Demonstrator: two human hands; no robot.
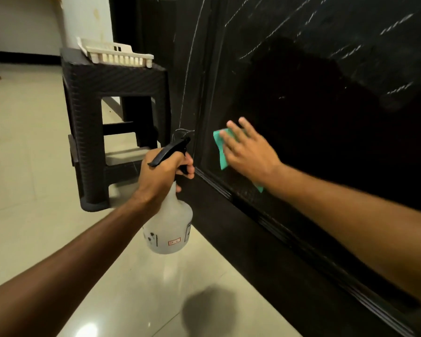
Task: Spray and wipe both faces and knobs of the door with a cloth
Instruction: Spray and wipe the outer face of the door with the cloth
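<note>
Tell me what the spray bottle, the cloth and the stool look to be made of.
Spray bottle: translucent frosted plastic body, black plastic trigger head; light passes through it. Cloth: thin, soft teal fabric, probably microfibre; it creases under the right hand. Stool: dark moulded plastic with a woven rattan-look texture, matte.

I see what looks like a home interior: glossy cream floor tiles (29, 166), a dark panelled door (326, 117), a woven-pattern plastic stool (107, 93) with a white basket (117, 54) on top, pale painted walls (17, 23) behind.
</note>
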